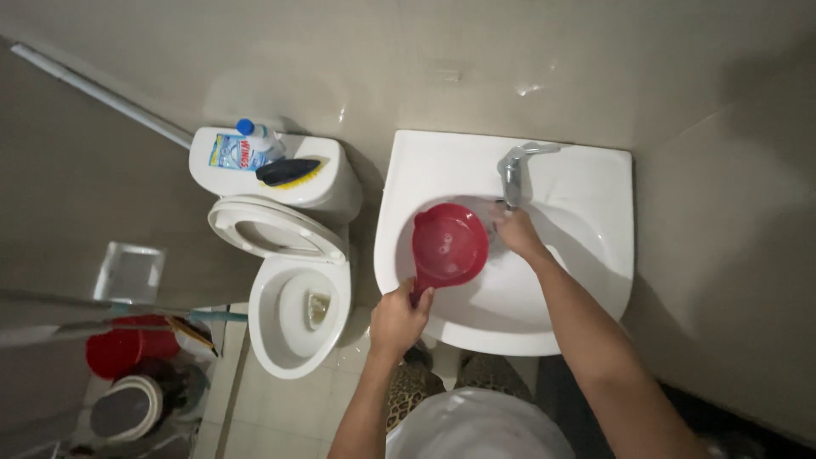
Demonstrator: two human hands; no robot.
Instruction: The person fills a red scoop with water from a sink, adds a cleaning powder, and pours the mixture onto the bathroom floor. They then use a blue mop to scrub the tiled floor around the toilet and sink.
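My left hand (398, 320) grips the handle of a red plastic water dipper (450, 246), holding it over the bowl of a white wash basin (586, 200). My right hand (514, 229) is in the basin right under the chrome tap (512, 170), beside the dipper's rim, fingers curled; what it touches is hidden. The dipper's bowl faces up and sits left of the tap spout.
A white toilet (293, 289) with its seat raised stands to the left, with a blue-capped cleaner bottle (242, 146) and a dark brush (291, 172) on its tank. A red bucket (127, 347) and a small bin (126, 410) sit at the lower left. Tiled walls close in all around.
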